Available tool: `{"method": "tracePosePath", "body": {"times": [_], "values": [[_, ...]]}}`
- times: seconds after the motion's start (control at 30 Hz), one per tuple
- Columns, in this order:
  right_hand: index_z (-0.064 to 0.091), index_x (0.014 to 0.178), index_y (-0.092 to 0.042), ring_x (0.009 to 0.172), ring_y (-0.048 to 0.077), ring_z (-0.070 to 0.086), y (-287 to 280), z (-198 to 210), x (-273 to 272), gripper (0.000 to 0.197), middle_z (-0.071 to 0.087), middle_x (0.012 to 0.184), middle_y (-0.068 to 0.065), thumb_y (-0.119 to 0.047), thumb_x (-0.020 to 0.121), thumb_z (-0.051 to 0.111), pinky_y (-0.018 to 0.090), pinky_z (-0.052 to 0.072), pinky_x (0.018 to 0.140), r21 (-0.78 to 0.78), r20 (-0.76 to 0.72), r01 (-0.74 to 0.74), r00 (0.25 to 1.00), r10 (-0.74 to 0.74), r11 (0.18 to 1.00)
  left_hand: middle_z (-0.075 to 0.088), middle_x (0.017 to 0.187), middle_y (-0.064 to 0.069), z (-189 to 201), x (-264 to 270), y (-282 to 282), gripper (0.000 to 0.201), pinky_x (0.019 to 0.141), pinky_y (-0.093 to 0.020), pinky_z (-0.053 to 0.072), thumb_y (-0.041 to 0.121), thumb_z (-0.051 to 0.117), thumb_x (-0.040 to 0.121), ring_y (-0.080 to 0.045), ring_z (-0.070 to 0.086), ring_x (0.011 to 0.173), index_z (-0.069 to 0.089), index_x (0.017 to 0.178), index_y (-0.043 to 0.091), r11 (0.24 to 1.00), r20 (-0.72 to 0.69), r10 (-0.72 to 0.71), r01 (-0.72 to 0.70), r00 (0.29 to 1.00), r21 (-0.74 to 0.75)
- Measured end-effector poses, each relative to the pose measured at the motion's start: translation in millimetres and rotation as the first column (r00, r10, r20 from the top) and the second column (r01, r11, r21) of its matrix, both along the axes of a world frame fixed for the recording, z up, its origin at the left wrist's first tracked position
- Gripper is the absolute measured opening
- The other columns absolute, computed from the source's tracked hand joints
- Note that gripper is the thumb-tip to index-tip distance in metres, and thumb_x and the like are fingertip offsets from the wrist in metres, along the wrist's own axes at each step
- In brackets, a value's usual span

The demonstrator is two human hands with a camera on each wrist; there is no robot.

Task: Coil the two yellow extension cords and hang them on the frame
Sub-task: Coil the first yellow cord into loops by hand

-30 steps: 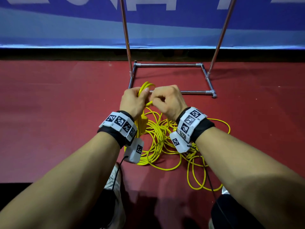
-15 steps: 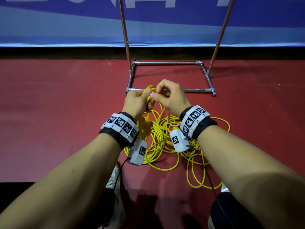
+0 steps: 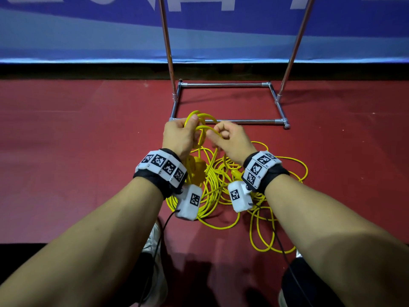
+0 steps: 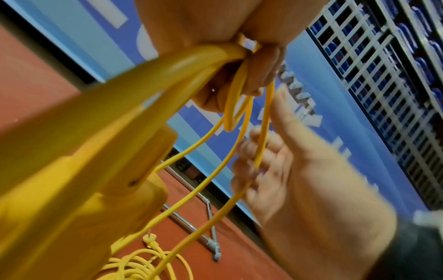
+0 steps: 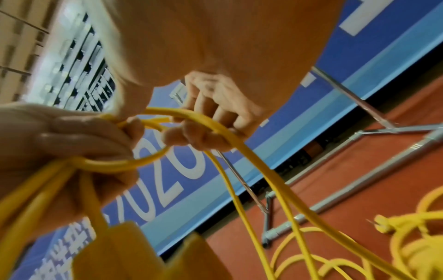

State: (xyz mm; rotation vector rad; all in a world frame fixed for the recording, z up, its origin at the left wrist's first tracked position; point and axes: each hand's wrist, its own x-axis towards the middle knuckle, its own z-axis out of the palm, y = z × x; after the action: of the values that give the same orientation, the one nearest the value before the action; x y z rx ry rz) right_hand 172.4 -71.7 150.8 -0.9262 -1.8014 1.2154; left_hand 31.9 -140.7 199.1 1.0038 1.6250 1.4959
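Observation:
Two yellow extension cords [image 3: 221, 187] lie tangled on the red floor in front of the metal frame [image 3: 225, 84]. My left hand [image 3: 190, 127] grips a bunch of cord loops [image 4: 227, 55], and a yellow socket block [image 3: 195, 168] hangs from them under the wrist. My right hand [image 3: 218, 135] is just right of it, fingers curled round a single strand [image 5: 215, 123] that runs from the loops down to the pile. In the left wrist view the right hand [image 4: 258, 151] is blurred. A yellow plug [image 5: 383, 225] lies on the floor pile.
The frame's two uprights [image 3: 168, 52] rise at the back, its rectangular base [image 3: 281, 111] right behind my hands. A blue banner [image 3: 88, 29] runs along the wall. My shoes [image 3: 155, 251] stand at the near edge of the red floor [image 3: 77, 151].
The right hand lifted over the left hand and laid cord there, then drew back to the right along the strand. The left hand kept its hold on the loops.

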Motion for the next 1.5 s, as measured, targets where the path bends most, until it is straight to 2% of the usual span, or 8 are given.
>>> {"method": "tracePosePath", "body": {"times": [0.17, 0.5, 0.63, 0.77, 0.97, 1.17, 1.33, 1.5], "values": [[0.062, 0.075, -0.017, 0.069, 0.032, 0.058, -0.2, -39.6, 19.0, 0.047, 0.068, 0.071, 0.001, -0.051, 0.098, 0.04, 0.043, 0.048, 0.074, -0.067, 0.102, -0.021, 0.994, 0.028, 0.998, 0.046, 0.044, 0.008, -3.3, -8.8, 4.8, 0.034, 0.057, -0.032, 0.04, 0.025, 0.054, 0.102, -0.013, 0.04, 0.041, 0.066, 0.075, 0.009, 1.0, 0.1, 0.019, -0.02, 0.995, 0.013], [0.064, 0.054, -0.012, 0.058, 0.022, 0.04, 18.0, -2.5, 35.6, 0.047, 0.05, 0.057, 0.03, -0.049, 0.081, 0.062, 0.035, 0.032, 0.058, 0.026, -0.017, 0.121, 0.993, -0.121, 0.992, 0.058, 0.045, -0.002, -3.3, -4.3, -5.0, 0.031, 0.041, -0.019, 0.042, 0.016, 0.046, 0.106, -0.014, 0.054, 0.036, 0.057, 0.079, 0.005, 0.965, 0.022, -0.234, 0.235, 0.972, -0.118], [0.067, 0.059, -0.015, 0.051, 0.007, 0.039, 12.8, 26.4, 19.4, 0.035, 0.048, 0.049, -0.004, -0.036, 0.088, 0.067, 0.028, 0.032, 0.053, 0.228, 0.149, -0.066, 0.988, 0.032, 0.972, 0.058, 0.047, 0.001, -2.7, 5.6, -9.1, 0.028, 0.038, -0.016, 0.037, 0.018, 0.048, 0.106, -0.012, 0.053, 0.036, 0.057, 0.082, 0.005, 0.945, 0.007, -0.291, 0.288, 0.957, -0.157], [0.071, 0.068, -0.014, 0.052, 0.004, 0.035, 8.8, 35.4, 7.3, 0.033, 0.043, 0.053, -0.007, -0.037, 0.091, 0.068, 0.023, 0.029, 0.051, 0.247, 0.152, -0.07, 0.988, 0.032, 0.966, 0.042, 0.046, 0.005, -1.4, 5.8, -5.1, 0.031, 0.044, -0.021, 0.023, 0.021, 0.05, 0.105, -0.01, 0.029, 0.036, 0.059, 0.078, 0.01, 0.977, 0.101, -0.192, 0.2, 0.976, -0.076], [0.07, 0.077, -0.016, 0.084, 0.04, 0.062, 8.5, -20.3, 20.0, 0.063, 0.07, 0.087, 0.021, -0.064, 0.097, 0.036, 0.048, 0.046, 0.09, -0.035, 0.24, -0.055, 0.969, 0.062, 0.998, 0.042, 0.046, 0.005, 11.4, 3.0, -0.4, 0.032, 0.048, -0.028, 0.022, 0.018, 0.049, 0.105, -0.01, 0.028, 0.036, 0.058, 0.075, 0.011, 0.994, 0.165, -0.11, 0.108, 0.98, 0.02], [0.057, 0.062, -0.007, 0.055, 0.011, 0.039, 11.0, -15.5, 30.1, 0.057, 0.049, 0.062, 0.008, -0.057, 0.087, 0.048, 0.025, 0.032, 0.058, -0.073, 0.012, 0.184, 0.983, -0.184, 0.98, 0.052, 0.046, 0.002, 8.6, -0.2, -4.7, 0.025, 0.038, -0.018, 0.033, 0.017, 0.045, 0.106, -0.012, 0.041, 0.033, 0.058, 0.091, 0.003, 0.983, 0.113, -0.172, 0.178, 0.979, -0.039], [0.052, 0.051, -0.01, 0.052, 0.006, 0.031, 22.3, 26.7, 31.5, 0.05, 0.038, 0.048, -0.009, -0.042, 0.086, 0.068, 0.026, 0.028, 0.056, 0.117, -0.167, 0.211, 0.967, -0.19, 0.97, 0.064, 0.053, -0.007, 11.5, -4.4, -7.1, 0.024, 0.056, -0.034, 0.056, 0.014, 0.043, 0.107, -0.023, 0.066, 0.046, 0.055, 0.091, -0.001, 0.965, 0.197, -0.234, 0.253, 0.952, -0.073], [0.063, 0.059, -0.009, 0.051, 0.006, 0.039, 18.8, 74.0, 1.7, 0.046, 0.053, 0.052, 0.007, -0.049, 0.077, 0.079, 0.025, 0.032, 0.05, 0.31, -0.011, 0.076, 0.997, -0.076, 0.948, 0.065, 0.053, -0.008, 22.8, -1.2, -8.5, 0.031, 0.043, -0.022, 0.047, 0.015, 0.041, 0.107, -0.02, 0.065, 0.044, 0.053, 0.08, 0.006, 0.964, 0.185, -0.237, 0.255, 0.954, -0.077]]}}
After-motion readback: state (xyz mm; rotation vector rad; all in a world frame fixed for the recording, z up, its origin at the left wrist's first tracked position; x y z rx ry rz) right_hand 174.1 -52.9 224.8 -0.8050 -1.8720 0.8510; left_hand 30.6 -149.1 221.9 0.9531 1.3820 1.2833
